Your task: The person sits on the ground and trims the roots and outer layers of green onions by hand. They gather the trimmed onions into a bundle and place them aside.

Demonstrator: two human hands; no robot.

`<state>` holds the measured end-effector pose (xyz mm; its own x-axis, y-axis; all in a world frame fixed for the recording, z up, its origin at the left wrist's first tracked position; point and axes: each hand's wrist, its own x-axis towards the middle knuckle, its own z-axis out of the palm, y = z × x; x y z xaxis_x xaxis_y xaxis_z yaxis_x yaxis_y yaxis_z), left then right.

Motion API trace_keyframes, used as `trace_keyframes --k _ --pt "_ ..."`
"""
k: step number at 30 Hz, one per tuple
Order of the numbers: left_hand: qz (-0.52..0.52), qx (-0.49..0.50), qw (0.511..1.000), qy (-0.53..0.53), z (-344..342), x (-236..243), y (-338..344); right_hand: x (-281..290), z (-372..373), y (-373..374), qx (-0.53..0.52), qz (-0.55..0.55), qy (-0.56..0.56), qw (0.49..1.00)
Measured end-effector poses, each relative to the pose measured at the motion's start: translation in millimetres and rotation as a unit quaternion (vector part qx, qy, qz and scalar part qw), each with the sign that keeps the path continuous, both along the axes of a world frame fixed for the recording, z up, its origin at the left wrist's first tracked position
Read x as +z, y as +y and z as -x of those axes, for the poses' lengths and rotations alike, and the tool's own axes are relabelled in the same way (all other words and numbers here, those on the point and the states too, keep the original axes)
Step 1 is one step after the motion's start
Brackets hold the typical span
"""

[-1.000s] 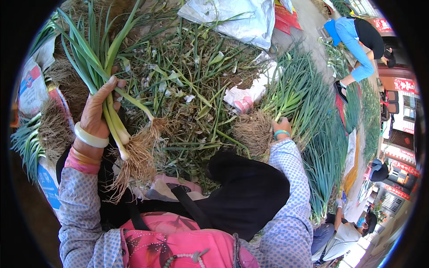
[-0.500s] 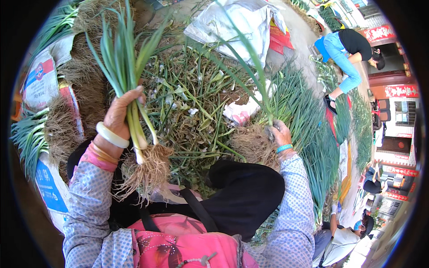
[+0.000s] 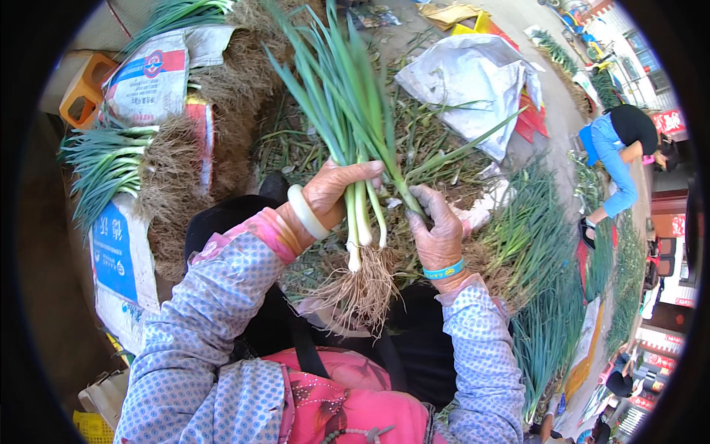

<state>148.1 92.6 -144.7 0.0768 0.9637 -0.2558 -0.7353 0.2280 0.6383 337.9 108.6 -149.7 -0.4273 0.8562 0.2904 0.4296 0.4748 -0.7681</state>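
My left hand (image 3: 333, 191) grips a bunch of green onions (image 3: 358, 226) with white stems, long green leaves and brown roots hanging below the fist. My right hand (image 3: 435, 229), with a turquoise wristband, pinches a single onion stalk (image 3: 399, 174) just right of the bunch, whose leaves cross the bunch's; its lower end is hidden by the fingers. Beneath both hands lies a litter of leaves and trimmings (image 3: 436, 140). On the right, loose green onions (image 3: 536, 251) lie in a long pile.
Root-ended onion bundles (image 3: 170, 185) are stacked on printed sacks (image 3: 122, 266) at my left, beside an orange crate (image 3: 85, 92). A white plastic sheet (image 3: 466, 85) lies ahead. A bent-over person in blue trousers (image 3: 621, 185) works at the right; others appear further along.
My right hand has lifted a stalk from the right-hand pile and brought it beside the bunch in my left hand. The view has swung left, showing more of the left-hand stacks.
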Motion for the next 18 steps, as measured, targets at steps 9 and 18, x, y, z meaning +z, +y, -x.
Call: trace_keyframes --k 9,18 --pt "0.008 -0.035 0.997 0.064 0 3 4 3 21 2 0.001 0.348 0.257 0.902" --pt "0.014 0.065 0.997 0.032 33 -5 14 4 -24 8 -0.119 0.396 0.481 0.773"
